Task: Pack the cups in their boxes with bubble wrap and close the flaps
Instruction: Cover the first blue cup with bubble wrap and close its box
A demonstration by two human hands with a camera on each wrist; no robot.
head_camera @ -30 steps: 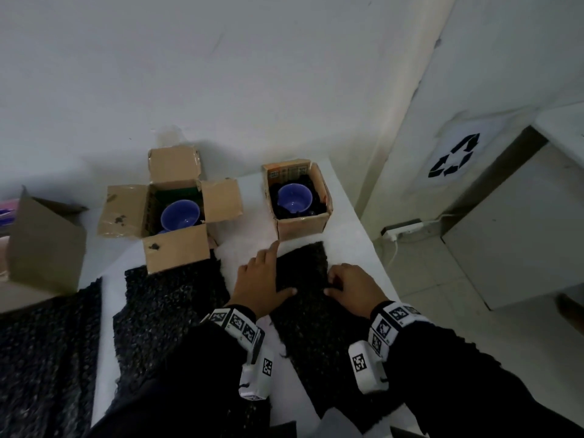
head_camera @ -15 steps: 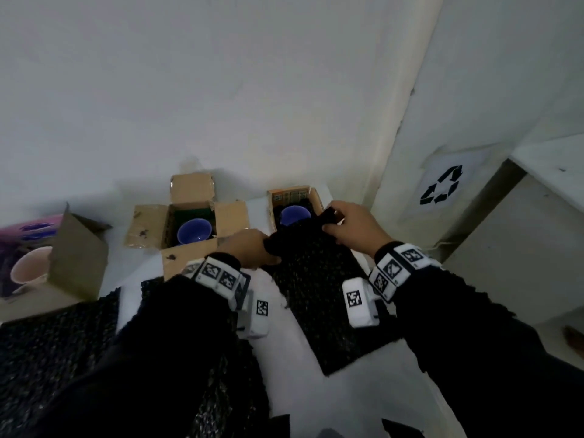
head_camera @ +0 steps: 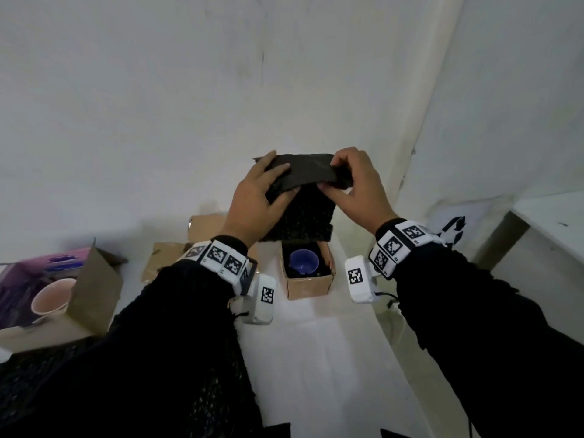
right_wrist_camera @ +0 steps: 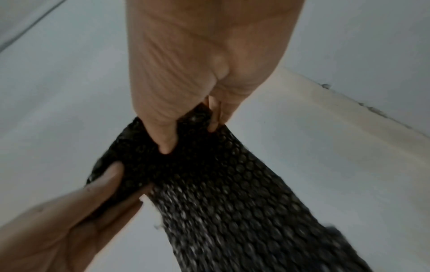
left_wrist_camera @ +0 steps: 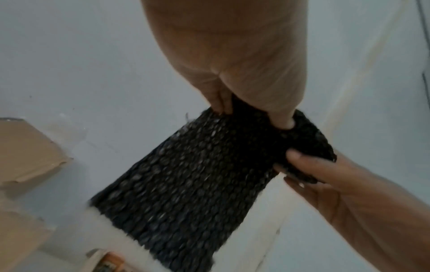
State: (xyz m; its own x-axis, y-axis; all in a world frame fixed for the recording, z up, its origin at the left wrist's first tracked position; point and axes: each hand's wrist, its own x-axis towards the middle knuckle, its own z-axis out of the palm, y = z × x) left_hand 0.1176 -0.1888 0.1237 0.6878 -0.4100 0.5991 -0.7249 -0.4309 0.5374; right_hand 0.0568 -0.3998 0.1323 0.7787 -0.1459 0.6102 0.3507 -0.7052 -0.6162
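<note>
A black sheet of bubble wrap [head_camera: 303,203] hangs in the air, folded over at its top edge, above a small cardboard box [head_camera: 309,286] that holds a blue cup [head_camera: 302,261]. My left hand [head_camera: 268,191] pinches the sheet's top left and my right hand [head_camera: 341,181] pinches its top right. The left wrist view shows the bubble wrap [left_wrist_camera: 197,184] held between thumb and fingers of my left hand [left_wrist_camera: 251,116]. In the right wrist view my right hand [right_wrist_camera: 186,132] pinches the same bubble wrap [right_wrist_camera: 232,193]. A second open box [head_camera: 202,229] sits behind my left wrist, mostly hidden.
A larger open carton [head_camera: 82,298] at the left holds a pink cup [head_camera: 52,300]. More black bubble wrap [head_camera: 28,374] lies on the white table [head_camera: 316,358] at the lower left. A wall stands close behind the boxes. The table's right edge drops to the floor.
Both hands took the bubble wrap sheet off the table and lifted it up and forward, so it now hangs above the box with the blue cup.
</note>
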